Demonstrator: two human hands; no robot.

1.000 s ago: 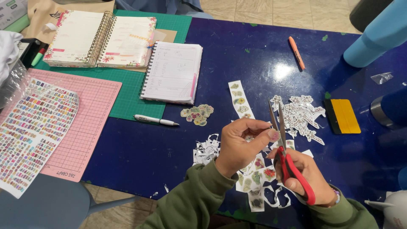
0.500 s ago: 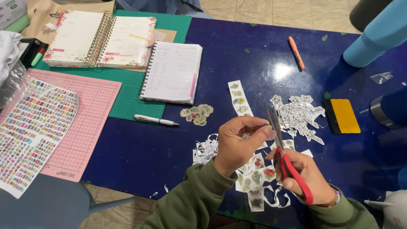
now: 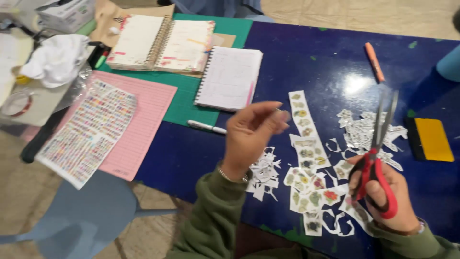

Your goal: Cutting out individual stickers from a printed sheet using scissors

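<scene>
A pair of red-handled scissors [image 3: 378, 163] is gripped in the right hand [image 3: 383, 192], fingers threaded through the loops and closed around them; the blades are held upright and slightly parted, raised above the dark blue counter [image 3: 311, 62]. The left hand [image 3: 251, 132] is lifted above the counter, left of the scissors, with thumb and fingertips pinched together on a small, pale sticker cut-out [image 3: 283, 114]; the piece is blurred and its picture cannot be made out.

Positions are recorded relative to the scissors. Directly left of them, flat on the counter, a long strip of flower stickers [image 3: 304, 124] is laid, with further cut sticker pieces [image 3: 309, 189] below it, near the right hand. White paper offcuts [image 3: 263, 172] are seen further left, under the left wrist. Behind the blades a heap of white trimmings [image 3: 364, 129] is found. To the right, a yellow and black scraper [image 3: 431, 139] is laid flat. Above, an orange marker [image 3: 374, 61] is noted. Far left, a white pen [image 3: 206, 126] rests at the edge of a green cutting mat [image 3: 184, 103]; on the mat a small spiral notebook [image 3: 230, 76] and an open planner [image 3: 160, 43] are laid. Beyond these, a pink mat [image 3: 143, 120] carries a sheet of tiny coloured stickers [image 3: 88, 132].
</scene>
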